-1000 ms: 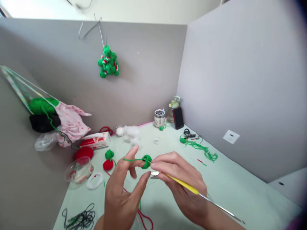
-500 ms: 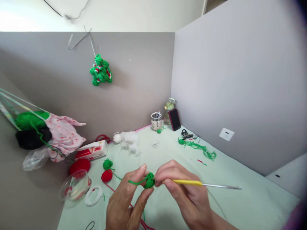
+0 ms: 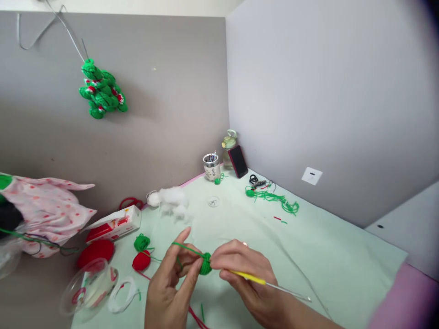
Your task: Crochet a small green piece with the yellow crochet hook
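Between thumb and fingers, my left hand (image 3: 173,278) pinches a small green crochet piece (image 3: 205,264). A strand of green yarn (image 3: 187,247) runs from the piece over the raised left index finger. My right hand (image 3: 248,274) grips a crochet hook (image 3: 252,277) with a yellow handle and a silver shaft pointing down to the right. The hook's working tip is hidden by the right fingertips, which meet the piece's right side. Left of my hands lie a green yarn ball (image 3: 141,242) and a red yarn ball (image 3: 141,260).
White stuffing (image 3: 173,197), a tissue box (image 3: 115,224) and a clear plastic tub (image 3: 89,292) are on the left. A pen tin (image 3: 211,168), bottle (image 3: 229,145) and phone (image 3: 238,161) stand at the back corner. Green yarn ends (image 3: 274,197) lie right. A green crocheted cluster (image 3: 104,91) hangs on the wall.
The view has turned right and down, so the surroundings appear shifted left. The left index finger has lifted, drawing the yarn strand up, and the hook's silver end tilts lower.
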A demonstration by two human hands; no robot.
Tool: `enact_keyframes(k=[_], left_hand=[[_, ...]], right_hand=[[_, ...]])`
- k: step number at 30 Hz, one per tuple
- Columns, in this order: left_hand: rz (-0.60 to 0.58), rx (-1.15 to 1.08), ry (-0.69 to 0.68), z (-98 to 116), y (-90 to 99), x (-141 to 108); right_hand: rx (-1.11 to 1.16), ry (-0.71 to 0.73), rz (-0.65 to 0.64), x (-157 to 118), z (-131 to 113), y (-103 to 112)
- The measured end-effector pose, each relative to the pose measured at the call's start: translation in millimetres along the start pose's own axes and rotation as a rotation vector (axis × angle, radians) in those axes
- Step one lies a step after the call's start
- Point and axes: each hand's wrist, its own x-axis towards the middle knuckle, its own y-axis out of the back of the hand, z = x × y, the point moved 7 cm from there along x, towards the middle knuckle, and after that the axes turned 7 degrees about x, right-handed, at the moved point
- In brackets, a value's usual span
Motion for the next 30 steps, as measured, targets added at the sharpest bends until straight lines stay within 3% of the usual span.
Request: enact_keyframes(k=[4, 10, 16, 19, 24, 30], left_hand=[[-0.082, 0.044, 0.016, 0, 2.8, 4], [-0.094, 0.122, 0.014, 1, 8.7, 6], [-0.061, 0.078, 0.064, 1, 11.1, 10], [-0.052, 0.059, 0.075, -1, 11.8, 12], [-0.144, -0.080, 0.093, -8, 10.6, 17], [-0.406, -0.338, 0.171, -12, -2.3, 10]], right_hand=[[-0.105, 0.067, -0.025, -3, -6, -6], [-0.167, 0.143, -0.026, -5, -5, -10], [-0.424, 0.319, -0.235, -5, -17, -21], [-0.477, 0.377, -0.275, -3, -24, -24], [-0.398, 0.312, -0.285, -2, -24, -21], [0.054, 0.123, -0.210, -2, -16, -6]])
